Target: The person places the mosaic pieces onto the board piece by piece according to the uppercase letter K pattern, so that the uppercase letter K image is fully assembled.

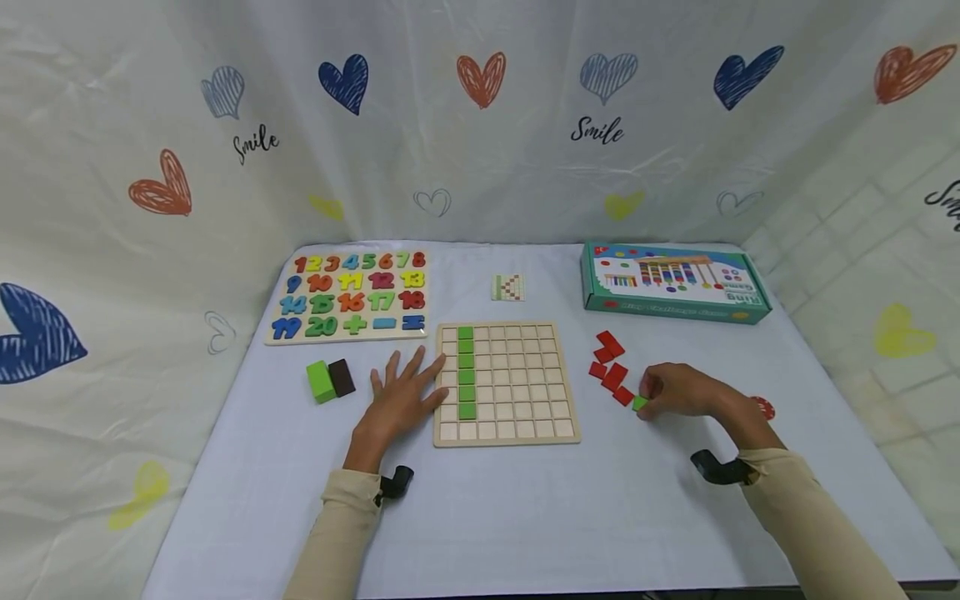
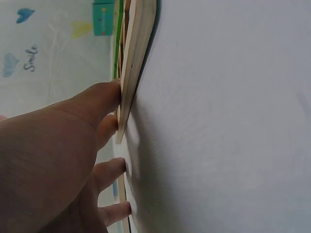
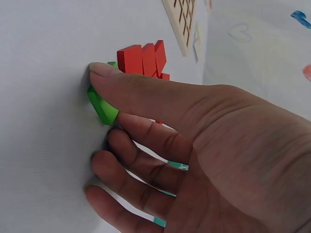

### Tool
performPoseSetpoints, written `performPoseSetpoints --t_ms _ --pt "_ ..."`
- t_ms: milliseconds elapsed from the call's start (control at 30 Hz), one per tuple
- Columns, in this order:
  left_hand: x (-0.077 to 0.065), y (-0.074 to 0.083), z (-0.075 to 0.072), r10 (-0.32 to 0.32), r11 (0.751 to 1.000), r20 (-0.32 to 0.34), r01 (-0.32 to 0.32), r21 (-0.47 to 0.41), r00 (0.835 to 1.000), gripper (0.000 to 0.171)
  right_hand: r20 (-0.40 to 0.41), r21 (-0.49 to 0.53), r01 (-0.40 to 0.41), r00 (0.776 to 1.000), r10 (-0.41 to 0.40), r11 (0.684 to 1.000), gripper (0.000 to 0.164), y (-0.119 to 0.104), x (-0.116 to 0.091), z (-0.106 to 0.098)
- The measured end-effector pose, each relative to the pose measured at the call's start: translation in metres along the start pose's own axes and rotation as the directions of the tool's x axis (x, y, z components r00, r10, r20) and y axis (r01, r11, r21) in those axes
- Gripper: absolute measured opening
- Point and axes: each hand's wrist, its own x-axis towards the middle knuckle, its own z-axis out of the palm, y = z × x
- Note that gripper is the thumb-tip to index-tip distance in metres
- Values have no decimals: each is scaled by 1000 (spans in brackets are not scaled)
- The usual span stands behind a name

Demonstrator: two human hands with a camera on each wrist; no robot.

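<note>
A wooden grid board (image 1: 507, 430) lies mid-table, with several green square tiles (image 1: 467, 377) down its second column. Spread out at the board's left edge, my left hand (image 1: 401, 402) touches the rim with thumb and a finger, as the left wrist view also shows. Over on the right, my right hand (image 1: 681, 390) pinches a green tile (image 3: 103, 108) between thumb and forefinger, close to the tabletop. Several red tiles (image 1: 615, 377) lie in a loose line just left of that hand.
Behind my left hand is a number puzzle board (image 1: 347, 297). Green (image 1: 321, 382) and dark brown (image 1: 341, 377) blocks lie left of that hand. A small pattern card (image 1: 508, 287) sits behind the grid, a teal game box (image 1: 675, 282) at back right. A red round piece (image 1: 763, 407) is partly behind my right wrist.
</note>
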Motion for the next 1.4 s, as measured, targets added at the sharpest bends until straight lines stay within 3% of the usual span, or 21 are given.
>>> performPoseSetpoints --t_ms 300,567,767,933,1100,1233,1400 --pt "-1 -1 2 -3 1000 7 3 -8 1000 67 -48 -6 15 999 -16 1000 36 1 -3 5" --pt "0 -1 2 -3 1000 12 3 -12 1000 67 -98 -9 126 987 -126 992 24 -19 -9 4" --pt "0 -2 2 3 1000 4 -3 -11 1000 67 -175 38 304 940 -294 952 17 -71 2 24" --pt "0 -3 2 2 1000 2 -2 -11 1000 67 -187 113 465 878 -441 878 16 -122 27 64" --pt "0 -3 1 3 1000 -1 -3 -9 1000 66 -183 151 555 829 -529 818 15 -161 53 107" --pt "2 -4 0 11 1000 0 -11 11 1000 67 -194 138 571 817 -543 809 14 -174 66 127" --pt "2 -3 -4 6 1000 18 -6 9 1000 67 -196 126 565 820 -538 815 12 -177 70 134"
